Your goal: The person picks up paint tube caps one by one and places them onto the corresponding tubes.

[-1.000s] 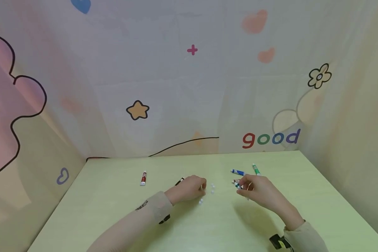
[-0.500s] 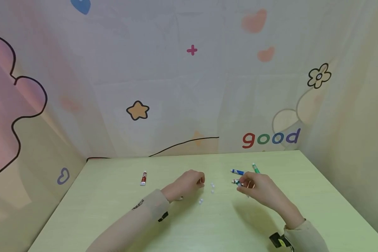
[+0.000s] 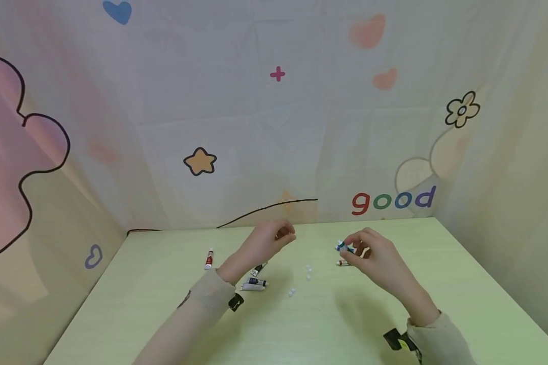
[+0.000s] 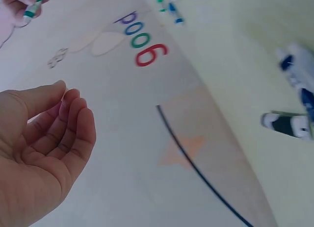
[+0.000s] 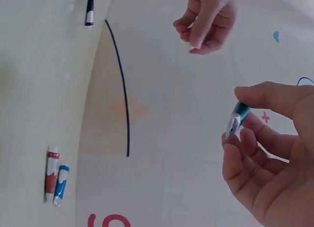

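Raised above the far part of the table, my left hand (image 3: 274,241) pinches a tiny white piece (image 5: 191,47), seemingly a cap, between thumb and fingertips. My right hand (image 3: 374,256), also lifted, holds a small green paint tube (image 5: 237,120) by thumb and fingers; its silvery-white end shows in the right wrist view. Behind and under the right hand lie a blue paint tube (image 3: 350,250) and a red-banded one (image 3: 342,263). Another green tube (image 4: 160,1) shows in the left wrist view; the right hand hides it from the head view.
Several tiny white pieces (image 3: 292,292) are scattered mid-table. Near my left forearm lie a black-labelled tube (image 3: 258,269), a dark blue one (image 3: 258,281) and a whitish one (image 3: 253,287). A red tube (image 3: 209,259) lies farther left. A printed curtain (image 3: 237,111) stands behind the table.
My left hand has risen from beside the white pieces, uncovering the tubes near its forearm. The right hand has also lifted away from the table, still holding the green tube.
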### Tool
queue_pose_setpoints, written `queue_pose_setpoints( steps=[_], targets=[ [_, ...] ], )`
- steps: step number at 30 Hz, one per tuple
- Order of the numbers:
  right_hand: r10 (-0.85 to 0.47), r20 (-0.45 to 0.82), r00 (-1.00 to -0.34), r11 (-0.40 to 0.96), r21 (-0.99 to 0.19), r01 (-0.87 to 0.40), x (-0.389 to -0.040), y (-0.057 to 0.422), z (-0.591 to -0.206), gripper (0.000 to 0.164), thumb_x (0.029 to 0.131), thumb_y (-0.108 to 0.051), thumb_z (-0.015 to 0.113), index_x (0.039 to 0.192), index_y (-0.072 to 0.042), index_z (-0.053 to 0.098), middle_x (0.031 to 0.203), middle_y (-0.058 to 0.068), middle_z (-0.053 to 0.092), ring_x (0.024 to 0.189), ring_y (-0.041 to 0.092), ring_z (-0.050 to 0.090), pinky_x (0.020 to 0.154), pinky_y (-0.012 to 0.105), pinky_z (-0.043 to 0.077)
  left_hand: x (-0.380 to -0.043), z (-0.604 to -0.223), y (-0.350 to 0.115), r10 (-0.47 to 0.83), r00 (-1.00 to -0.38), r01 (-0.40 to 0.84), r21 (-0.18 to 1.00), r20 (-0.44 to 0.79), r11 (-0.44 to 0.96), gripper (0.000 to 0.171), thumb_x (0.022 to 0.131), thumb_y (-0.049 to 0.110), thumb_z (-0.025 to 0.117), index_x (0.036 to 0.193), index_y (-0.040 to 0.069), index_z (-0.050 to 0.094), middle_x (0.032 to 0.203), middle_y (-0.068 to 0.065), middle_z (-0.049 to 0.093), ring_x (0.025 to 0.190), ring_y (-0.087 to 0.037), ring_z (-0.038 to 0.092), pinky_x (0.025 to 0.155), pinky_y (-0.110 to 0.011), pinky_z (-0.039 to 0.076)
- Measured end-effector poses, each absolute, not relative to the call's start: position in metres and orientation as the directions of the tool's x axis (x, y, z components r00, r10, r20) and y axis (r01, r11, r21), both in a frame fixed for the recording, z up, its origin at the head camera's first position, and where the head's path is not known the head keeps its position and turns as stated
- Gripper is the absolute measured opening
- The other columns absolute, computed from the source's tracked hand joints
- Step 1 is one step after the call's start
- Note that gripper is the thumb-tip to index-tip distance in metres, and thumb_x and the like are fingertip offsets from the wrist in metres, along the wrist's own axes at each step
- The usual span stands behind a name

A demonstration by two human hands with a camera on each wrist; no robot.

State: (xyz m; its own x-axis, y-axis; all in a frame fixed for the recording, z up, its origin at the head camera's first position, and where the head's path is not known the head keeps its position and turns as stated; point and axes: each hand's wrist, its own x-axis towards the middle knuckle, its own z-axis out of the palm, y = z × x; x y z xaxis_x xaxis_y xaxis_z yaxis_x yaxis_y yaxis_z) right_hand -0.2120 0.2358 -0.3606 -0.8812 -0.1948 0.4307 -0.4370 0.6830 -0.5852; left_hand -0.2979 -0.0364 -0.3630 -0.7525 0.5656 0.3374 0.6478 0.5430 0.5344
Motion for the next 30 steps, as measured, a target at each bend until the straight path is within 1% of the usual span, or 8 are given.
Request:
queue_pose_setpoints(
  steps=[3, 6, 10, 16, 20, 24, 30],
  targets=[
    [-0.188, 0.475, -0.86, 0.671, -0.578, -0.465, -0.21, 0.232, -0.357, 0.017, 0.089, -0.012, 0.078, 0.102, -0.009, 0.069, 0.091, -0.003, 0.059, 0.078, 0.014, 0.057, 0.065, 0.024, 0.051, -0.289, -0.351, -0.039, 0.541, -0.747, 0.657, 0.551, 0.385, 0.515, 0.012, 0.101, 0.018, 0.064, 0.107, 0.008, 0.067, 0.095, -0.002, 0.069, 0.082, -0.011, 0.061, 0.074, -0.026, 0.052],
    [-0.188, 0.516, -0.835, 0.657, -0.567, -0.498, -0.207, 0.229, -0.353, 0.017, 0.088, -0.012, 0.079, 0.102, -0.009, 0.069, 0.09, -0.004, 0.06, 0.078, 0.013, 0.057, 0.065, 0.024, 0.052, -0.278, -0.339, -0.042, 0.513, -0.734, 0.676, 0.557, 0.445, 0.482, 0.012, 0.101, 0.018, 0.065, 0.108, 0.009, 0.067, 0.095, 0.001, 0.069, 0.084, -0.011, 0.062, 0.076, -0.026, 0.053],
    [-0.207, 0.57, -0.795, 0.635, -0.54, -0.553, -0.202, 0.224, -0.349, 0.018, 0.088, -0.01, 0.079, 0.102, -0.01, 0.069, 0.089, -0.007, 0.06, 0.077, 0.01, 0.057, 0.066, 0.024, 0.052, -0.259, -0.325, -0.048, 0.482, -0.699, 0.715, 0.543, 0.528, 0.441, 0.012, 0.1, 0.019, 0.066, 0.108, 0.01, 0.068, 0.095, 0.005, 0.068, 0.086, -0.008, 0.062, 0.079, -0.025, 0.054],
    [-0.253, 0.647, -0.72, 0.604, -0.476, -0.639, -0.193, 0.216, -0.344, 0.022, 0.085, -0.006, 0.081, 0.101, -0.014, 0.068, 0.085, -0.012, 0.059, 0.073, 0.006, 0.057, 0.063, 0.026, 0.052, -0.229, -0.314, -0.057, 0.471, -0.632, 0.775, 0.509, 0.615, 0.375, 0.009, 0.099, 0.016, 0.067, 0.107, 0.012, 0.069, 0.094, 0.009, 0.067, 0.084, -0.004, 0.062, 0.078, -0.025, 0.055],
    [-0.282, 0.668, -0.689, 0.584, -0.45, -0.676, -0.186, 0.208, -0.34, 0.023, 0.085, -0.007, 0.081, 0.101, -0.016, 0.067, 0.087, -0.014, 0.059, 0.076, 0.005, 0.057, 0.063, 0.026, 0.052, -0.213, -0.313, -0.06, 0.479, -0.601, 0.799, 0.492, 0.64, 0.345, 0.01, 0.099, 0.017, 0.068, 0.107, 0.011, 0.07, 0.093, 0.008, 0.069, 0.084, -0.003, 0.063, 0.076, -0.024, 0.055],
    [-0.307, 0.683, -0.662, 0.569, -0.426, -0.703, -0.179, 0.2, -0.338, 0.024, 0.085, -0.007, 0.081, 0.102, -0.018, 0.067, 0.089, -0.015, 0.059, 0.077, 0.005, 0.057, 0.064, 0.026, 0.051, -0.2, -0.313, -0.062, 0.484, -0.591, 0.807, 0.49, 0.646, 0.33, 0.012, 0.099, 0.019, 0.068, 0.109, 0.012, 0.071, 0.094, 0.006, 0.07, 0.084, -0.003, 0.063, 0.073, -0.025, 0.054],
    [-0.325, 0.685, -0.652, 0.552, -0.422, -0.719, -0.171, 0.192, -0.338, 0.025, 0.085, -0.007, 0.081, 0.103, -0.019, 0.068, 0.091, -0.016, 0.06, 0.077, 0.004, 0.057, 0.065, 0.025, 0.051, -0.188, -0.316, -0.065, 0.499, -0.586, 0.809, 0.496, 0.639, 0.315, 0.013, 0.099, 0.019, 0.067, 0.11, 0.012, 0.071, 0.095, 0.007, 0.071, 0.082, -0.003, 0.063, 0.071, -0.024, 0.054]
  ],
)
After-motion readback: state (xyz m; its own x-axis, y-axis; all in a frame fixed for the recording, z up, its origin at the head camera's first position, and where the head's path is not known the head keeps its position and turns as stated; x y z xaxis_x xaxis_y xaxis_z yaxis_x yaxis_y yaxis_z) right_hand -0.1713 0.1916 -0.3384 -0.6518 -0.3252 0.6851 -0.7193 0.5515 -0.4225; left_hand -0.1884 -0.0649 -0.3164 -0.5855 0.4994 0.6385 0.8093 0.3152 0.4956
